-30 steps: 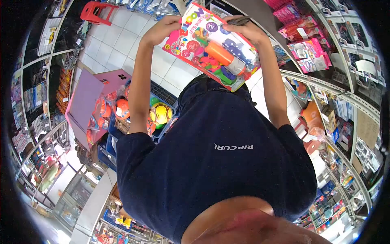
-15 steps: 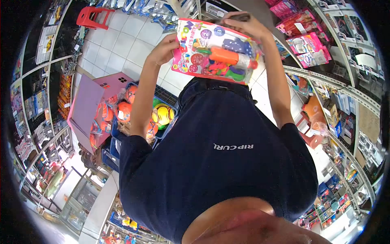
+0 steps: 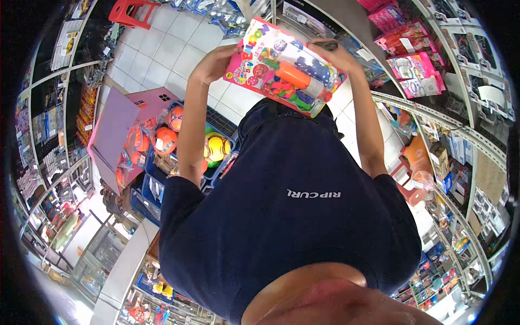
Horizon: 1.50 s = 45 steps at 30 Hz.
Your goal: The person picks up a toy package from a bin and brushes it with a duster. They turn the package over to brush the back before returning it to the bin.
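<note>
A balloon pack with a pink printed card is held up in front of my waist, tilted down to the right. Behind its clear plastic sit an orange balloon pump and several coloured balloons. My left hand grips the card's left edge, fingers partly hidden behind it. At the upper right edge, my right hand holds the pack. A small dark object also shows at the right fingers; I cannot make out what it is.
Shelves of packaged toys line the right side, more shelves the left. Blue crates with balls and a purple toy house stand at left on the white tiled floor. A red stool is farther off.
The pack has tilted, its right end dropping and swinging closer to me. My right hand has come down along its upper right edge; the left still grips the left edge.
</note>
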Each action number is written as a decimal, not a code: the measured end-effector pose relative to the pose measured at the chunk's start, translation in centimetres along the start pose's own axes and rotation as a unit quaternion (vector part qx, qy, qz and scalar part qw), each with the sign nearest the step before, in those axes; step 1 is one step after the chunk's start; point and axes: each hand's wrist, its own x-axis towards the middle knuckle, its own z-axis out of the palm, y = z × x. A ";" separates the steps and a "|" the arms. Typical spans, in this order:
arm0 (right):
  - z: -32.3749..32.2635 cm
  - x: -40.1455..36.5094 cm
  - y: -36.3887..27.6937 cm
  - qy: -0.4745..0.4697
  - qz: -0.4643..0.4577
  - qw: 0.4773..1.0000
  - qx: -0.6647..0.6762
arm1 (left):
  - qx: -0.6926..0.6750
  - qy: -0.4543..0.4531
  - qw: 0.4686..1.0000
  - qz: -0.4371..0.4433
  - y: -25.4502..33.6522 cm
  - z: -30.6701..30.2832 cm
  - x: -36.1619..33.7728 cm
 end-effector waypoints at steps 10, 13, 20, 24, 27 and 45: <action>-0.3 2.0 0.5 0.180 -0.089 0.979 -0.047 | 0.075 0.053 0.996 -0.003 -0.3 1.0 0.9; -3.7 -0.3 -3.5 0.429 -0.185 0.883 0.053 | 0.040 0.070 0.991 0.108 -0.5 -1.0 1.8; -4.2 -9.2 -6.5 0.422 -0.103 0.894 0.107 | -0.050 0.183 0.951 0.243 -0.2 0.7 1.1; -1.1 -8.7 -4.4 0.366 -0.050 0.921 0.119 | -0.021 0.267 0.915 0.303 -1.7 1.4 2.3; -0.1 -8.3 -3.6 0.306 -0.024 0.937 0.169 | -0.037 0.282 0.907 0.310 -2.5 1.3 3.0; 0.1 -6.8 -7.7 0.221 -0.138 0.965 0.036 | -0.169 0.329 0.828 0.421 -3.4 4.7 1.8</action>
